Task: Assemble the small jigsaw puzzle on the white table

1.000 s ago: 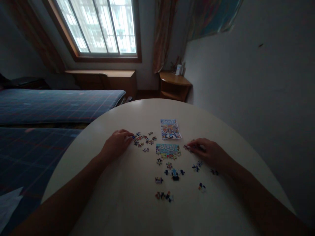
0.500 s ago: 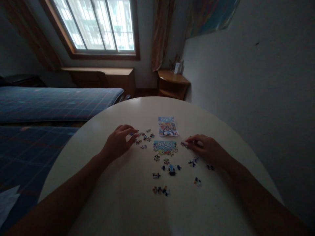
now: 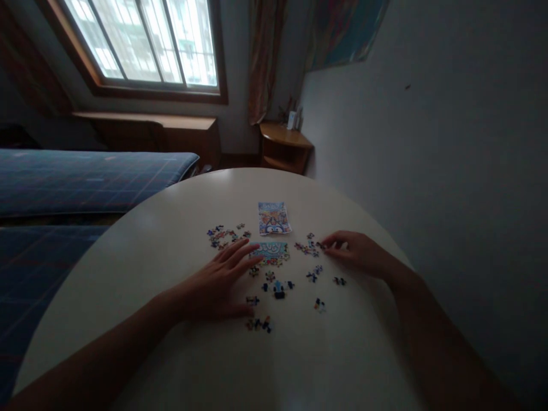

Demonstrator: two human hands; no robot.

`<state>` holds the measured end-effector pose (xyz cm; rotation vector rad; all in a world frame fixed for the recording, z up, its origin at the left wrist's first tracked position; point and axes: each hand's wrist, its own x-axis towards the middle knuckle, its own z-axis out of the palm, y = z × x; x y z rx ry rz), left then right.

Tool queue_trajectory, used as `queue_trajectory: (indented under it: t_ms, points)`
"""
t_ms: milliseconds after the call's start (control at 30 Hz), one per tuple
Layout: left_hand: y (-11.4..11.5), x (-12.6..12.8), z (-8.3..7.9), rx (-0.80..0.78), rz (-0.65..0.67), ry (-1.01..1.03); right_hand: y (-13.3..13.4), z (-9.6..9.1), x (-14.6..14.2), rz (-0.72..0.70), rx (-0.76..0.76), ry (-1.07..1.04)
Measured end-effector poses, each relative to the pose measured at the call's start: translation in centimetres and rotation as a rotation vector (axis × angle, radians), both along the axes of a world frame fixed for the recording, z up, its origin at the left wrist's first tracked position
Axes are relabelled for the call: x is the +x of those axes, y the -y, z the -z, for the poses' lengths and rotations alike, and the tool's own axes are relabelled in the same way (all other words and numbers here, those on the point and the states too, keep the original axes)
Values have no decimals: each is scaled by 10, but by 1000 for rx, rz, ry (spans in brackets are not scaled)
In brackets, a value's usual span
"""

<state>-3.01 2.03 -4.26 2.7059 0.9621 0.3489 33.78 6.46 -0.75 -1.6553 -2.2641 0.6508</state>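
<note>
My left hand (image 3: pixel 220 279) is spread open, palm down, with its fingertips at the left edge of the joined puzzle section (image 3: pixel 274 250), part of which it hides. Thumb and forefinger of my right hand (image 3: pixel 353 251) are pinched together at a small puzzle piece (image 3: pixel 320 245), on the right side of a cluster of loose pieces (image 3: pixel 305 248). Another heap of puzzle pieces (image 3: pixel 220 234) lies beyond my left hand. A blue-and-black group of pieces (image 3: pixel 279 289) sits nearer to me. Behind the joined section is a colourful picture sheet (image 3: pixel 274 218).
All this lies on a round white table (image 3: pixel 299 365). More pieces (image 3: pixel 319 305) are scattered toward its near side, including a short row (image 3: pixel 259 325). To the left is a bed with a plaid cover (image 3: pixel 94 177); a wall (image 3: pixel 428 160) rises at the right.
My left hand has left the left heap, moved right and nearer, and opened over the joined section's edge. My right hand remains by the right cluster. The view has turned slightly right.
</note>
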Motion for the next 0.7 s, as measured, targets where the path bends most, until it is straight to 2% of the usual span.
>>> queue_trajectory:
  t_ms: [333, 567, 700]
  points:
    - [-1, -1, 2, -5, 18, -62, 11, -14, 32, -55, -316, 20]
    - [-2, 0, 5, 8, 2, -53, 17, -14, 27, -113, -400, -23]
    - [-2, -1, 6, 13, -7, -52, 19, -12, 19, -109, -392, -28]
